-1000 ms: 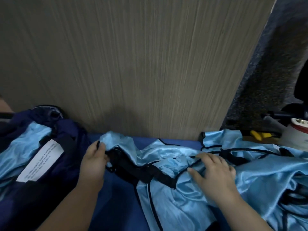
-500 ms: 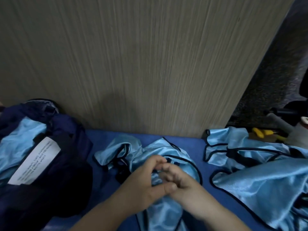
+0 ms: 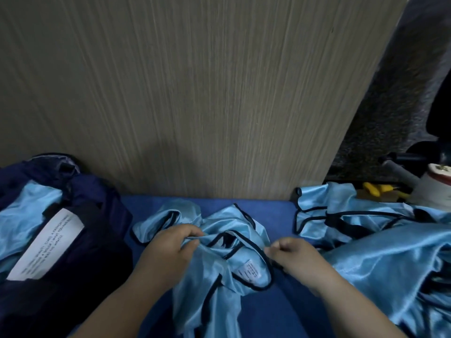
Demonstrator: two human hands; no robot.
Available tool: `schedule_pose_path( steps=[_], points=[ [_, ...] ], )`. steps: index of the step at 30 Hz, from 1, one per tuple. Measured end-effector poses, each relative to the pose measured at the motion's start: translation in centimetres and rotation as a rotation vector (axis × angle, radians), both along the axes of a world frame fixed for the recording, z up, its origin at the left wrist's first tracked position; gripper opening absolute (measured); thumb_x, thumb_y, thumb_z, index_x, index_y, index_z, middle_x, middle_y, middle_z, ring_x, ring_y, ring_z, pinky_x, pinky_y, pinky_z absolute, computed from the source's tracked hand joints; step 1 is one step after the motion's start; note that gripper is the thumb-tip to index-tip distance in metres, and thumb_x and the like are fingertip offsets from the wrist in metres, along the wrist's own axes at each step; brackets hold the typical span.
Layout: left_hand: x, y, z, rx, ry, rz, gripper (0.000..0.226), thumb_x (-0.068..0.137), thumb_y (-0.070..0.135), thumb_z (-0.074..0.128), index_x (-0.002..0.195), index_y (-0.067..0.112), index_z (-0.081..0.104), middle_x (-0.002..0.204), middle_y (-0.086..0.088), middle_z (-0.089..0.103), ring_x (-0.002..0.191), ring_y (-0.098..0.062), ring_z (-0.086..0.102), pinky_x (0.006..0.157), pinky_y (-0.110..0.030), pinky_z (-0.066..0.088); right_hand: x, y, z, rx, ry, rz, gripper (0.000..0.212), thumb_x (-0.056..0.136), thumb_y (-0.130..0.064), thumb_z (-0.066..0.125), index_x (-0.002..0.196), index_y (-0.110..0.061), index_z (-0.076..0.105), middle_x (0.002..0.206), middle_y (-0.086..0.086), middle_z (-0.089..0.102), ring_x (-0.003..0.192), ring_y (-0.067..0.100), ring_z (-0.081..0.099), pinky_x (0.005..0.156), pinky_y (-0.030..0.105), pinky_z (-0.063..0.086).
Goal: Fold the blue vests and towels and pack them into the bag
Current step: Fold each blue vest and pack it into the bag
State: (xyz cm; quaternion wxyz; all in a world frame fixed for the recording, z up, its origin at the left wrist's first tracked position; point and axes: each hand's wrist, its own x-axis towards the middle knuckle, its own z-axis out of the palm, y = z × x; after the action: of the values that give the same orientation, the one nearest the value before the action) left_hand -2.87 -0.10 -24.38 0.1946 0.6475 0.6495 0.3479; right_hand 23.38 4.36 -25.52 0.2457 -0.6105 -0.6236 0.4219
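A shiny light-blue vest with black trim lies crumpled on the blue table surface in front of me. My left hand pinches a fold of it near the neck opening. My right hand grips the black-trimmed edge on the vest's right side. A white label shows between my hands. The dark navy bag sits open at the left, with light-blue fabric and a white tag inside. A pile of more light-blue vests lies at the right.
A tall wood-grain panel stands right behind the table. Beyond the table's right end are a yellow-handled tool, a white spool with a red rim and dark carpet.
My hands, which met at the middle of the vest half a second ago, have moved apart to its left and right sides. The vest's neck opening and label now show.
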Motion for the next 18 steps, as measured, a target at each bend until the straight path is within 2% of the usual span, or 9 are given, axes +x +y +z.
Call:
schedule_pose_path(
  steps=[1, 3, 5, 6, 8, 9, 12, 15, 18],
  points=[
    [0.2, 0.1, -0.3, 0.056, 0.067, 0.001, 0.032, 0.088, 0.01, 0.064, 0.085, 0.043, 0.063, 0.1, 0.024, 0.062, 0.104, 0.002, 0.053, 0.097, -0.017, 0.039, -0.2, -0.1, 0.0, -0.005, 0.063, -0.01, 0.024, 0.085, -0.035, 0.072, 0.07, -0.019, 0.063, 0.065, -0.009, 0.061, 0.068, 0.01, 0.056, 0.079, 0.041, 0.052],
    [1.1, 0.0, -0.3, 0.156, 0.136, -0.02, 0.043, 0.085, 0.003, 0.064, 0.086, 0.046, 0.063, 0.102, 0.028, 0.059, 0.108, 0.004, 0.046, 0.099, -0.009, 0.029, -0.4, -0.2, 0.1, -0.023, 0.065, -0.012, 0.025, 0.079, -0.044, 0.075, 0.083, -0.023, 0.062, 0.081, -0.008, 0.067, 0.074, 0.009, 0.061, 0.073, 0.04, 0.053],
    [2.3, -0.4, -0.2, 0.2, 0.106, -0.129, 0.037, 0.086, 0.007, 0.061, 0.089, 0.043, 0.067, 0.1, 0.028, 0.061, 0.107, 0.006, 0.048, 0.095, -0.005, 0.031, -0.7, -0.6, 0.0, -0.06, -0.059, 0.028, 0.035, 0.074, -0.044, 0.08, 0.095, -0.025, 0.059, 0.092, -0.009, 0.067, 0.078, 0.007, 0.064, 0.064, 0.026, 0.049],
    [2.9, -0.6, -0.2, 0.187, 0.059, -0.199, 0.027, 0.086, 0.017, 0.06, 0.095, 0.042, 0.067, 0.098, 0.026, 0.064, 0.104, 0.005, 0.053, 0.091, -0.007, 0.037, -0.9, -0.6, 0.0, -0.065, -0.066, 0.054, 0.032, 0.076, -0.037, 0.08, 0.095, -0.022, 0.06, 0.088, -0.008, 0.068, 0.07, 0.005, 0.063, 0.06, 0.022, 0.046],
    [3.9, -1.0, -0.1, 0.041, -0.021, -0.295, 0.023, 0.081, 0.046, 0.06, 0.104, 0.042, 0.064, 0.1, 0.027, 0.064, 0.101, 0.006, 0.057, 0.087, -0.014, 0.045, -1.7, -1.0, 0.2, -0.083, 0.095, 0.069, 0.016, 0.083, -0.021, 0.074, 0.089, -0.011, 0.063, 0.075, -0.002, 0.067, 0.054, 0.007, 0.057, 0.054, 0.021, 0.045],
    [4.2, -1.2, -0.3, -0.039, -0.017, -0.316, 0.036, 0.075, 0.06, 0.06, 0.107, 0.043, 0.063, 0.102, 0.029, 0.063, 0.104, 0.008, 0.056, 0.09, -0.015, 0.045, -2.1, -1.2, 0.3, -0.116, 0.23, 0.06, 0.012, 0.086, -0.017, 0.071, 0.088, -0.007, 0.063, 0.073, 0.002, 0.064, 0.053, 0.009, 0.055, 0.054, 0.023, 0.045],
    [4.8, -1.1, -0.8, -0.124, 0.065, -0.366, 0.067, 0.059, 0.078, 0.064, 0.116, 0.044, 0.057, 0.108, 0.032, 0.059, 0.111, 0.01, 0.051, 0.097, -0.016, 0.041, -3.0, -1.6, 0.4, -0.213, 0.626, 0.123, 0.017, 0.087, -0.015, 0.07, 0.1, -0.006, 0.064, 0.085, 0.009, 0.068, 0.071, 0.015, 0.064, 0.069, 0.027, 0.052],
    [5.1, -0.8, -1.2, -0.124, -0.117, -0.401, 0.053, 0.068, 0.054, 0.08, 0.113, 0.035, 0.06, 0.106, 0.016, 0.069, 0.103, 0.0, 0.063, 0.092, -0.027, 0.049, -3.5, -2.4, 0.5, -0.252, 0.753, 0.265, 0.043, 0.083, -0.019, 0.067, 0.125, -0.011, 0.061, 0.111, 0.012, 0.071, 0.105, 0.023, 0.067, 0.091, 0.029, 0.051],
    [4.8, -0.4, -1.5, -0.086, -0.27, -0.243, 0.04, 0.079, 0.022, 0.076, 0.112, 0.036, 0.06, 0.104, 0.007, 0.073, 0.097, -0.007, 0.068, 0.089, -0.031, 0.053, -3.4, -2.6, 0.8, -0.222, 0.786, 0.279, 0.037, 0.091, -0.014, 0.061, 0.127, -0.012, 0.058, 0.116, 0.01, 0.071, 0.113, 0.022, 0.065, 0.094, 0.029, 0.051]
  ],
)
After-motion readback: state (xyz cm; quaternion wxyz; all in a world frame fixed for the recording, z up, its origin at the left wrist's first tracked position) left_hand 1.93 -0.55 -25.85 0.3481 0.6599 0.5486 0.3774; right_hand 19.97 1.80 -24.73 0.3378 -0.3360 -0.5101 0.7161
